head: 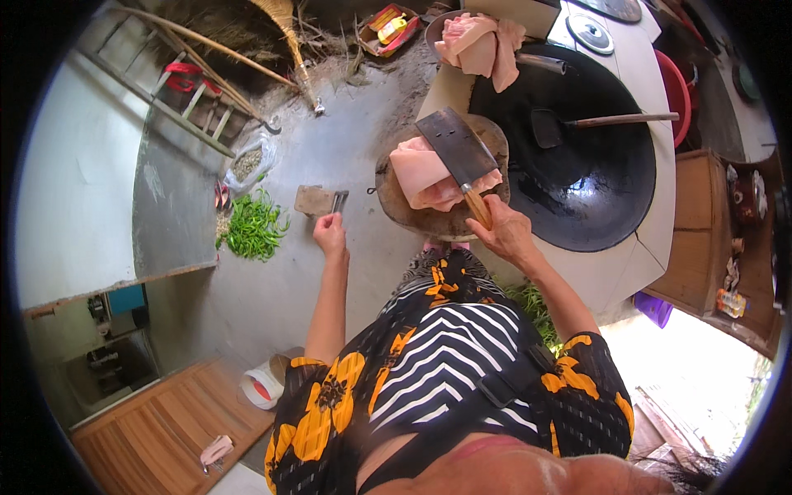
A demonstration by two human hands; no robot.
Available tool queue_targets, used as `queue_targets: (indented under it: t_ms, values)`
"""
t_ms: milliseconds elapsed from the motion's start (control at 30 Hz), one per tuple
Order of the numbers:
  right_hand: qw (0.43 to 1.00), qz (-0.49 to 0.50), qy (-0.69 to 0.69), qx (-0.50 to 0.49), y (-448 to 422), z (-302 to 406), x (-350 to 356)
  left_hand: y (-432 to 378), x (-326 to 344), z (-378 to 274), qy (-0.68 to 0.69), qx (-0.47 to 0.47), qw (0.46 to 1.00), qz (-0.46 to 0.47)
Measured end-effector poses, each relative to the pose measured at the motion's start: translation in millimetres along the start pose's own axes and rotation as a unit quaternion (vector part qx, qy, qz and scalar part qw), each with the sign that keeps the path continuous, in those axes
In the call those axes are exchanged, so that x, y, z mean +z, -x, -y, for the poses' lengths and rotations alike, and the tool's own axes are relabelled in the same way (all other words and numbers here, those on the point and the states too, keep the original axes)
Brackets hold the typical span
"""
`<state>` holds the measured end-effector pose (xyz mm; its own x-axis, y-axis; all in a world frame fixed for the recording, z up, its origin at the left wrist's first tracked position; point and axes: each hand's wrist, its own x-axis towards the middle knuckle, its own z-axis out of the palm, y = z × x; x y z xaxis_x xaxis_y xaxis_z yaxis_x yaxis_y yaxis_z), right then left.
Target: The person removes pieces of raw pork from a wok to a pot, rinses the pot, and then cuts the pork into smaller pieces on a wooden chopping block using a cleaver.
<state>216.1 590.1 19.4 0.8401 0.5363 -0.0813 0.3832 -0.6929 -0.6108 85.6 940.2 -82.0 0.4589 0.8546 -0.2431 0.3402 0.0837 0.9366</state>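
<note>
My right hand grips the wooden handle of a cleaver, its broad dark blade lying over a folded slab of raw pork. Beneath the meat is a thick wooden chopping block, at the edge of the tiled stove. Off to the left, over the floor, my left hand pinches a small metal tool that looks like tweezers; its exact shape is blurred. More raw pork is heaped in a bowl beyond the block.
A large black wok is set in the stove to the right, with a spatula in it. A pot lid lies behind. Below my left hand stands a small wooden stool; green peppers are piled on the floor further left.
</note>
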Motion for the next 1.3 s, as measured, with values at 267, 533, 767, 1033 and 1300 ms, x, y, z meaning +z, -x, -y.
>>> queue_targets:
  t_ms: [267, 533, 767, 1033, 1300]
  values:
    - [0.998, 0.038, 0.039, 0.038, -12, 7, -4, 41, -114, 133, 0.027, -0.377, 0.918, -0.117]
    - [0.995, 0.068, 0.049, 0.053, -10, 2, -5, 129, -199, 223, 0.076, -0.514, 0.822, -0.234]
    - [0.989, 0.124, 0.067, 0.054, -22, 14, -1, 123, -239, 261, 0.333, -0.461, 0.798, -0.198]
    - [0.972, 0.114, 0.18, 0.096, -26, 19, -10, 33, -230, 192, 0.577, -0.249, 0.776, 0.056]
    - [0.933, -0.113, 0.341, -0.003, -12, 170, -18, 106, -351, 357, 0.535, -0.391, 0.741, -0.11]
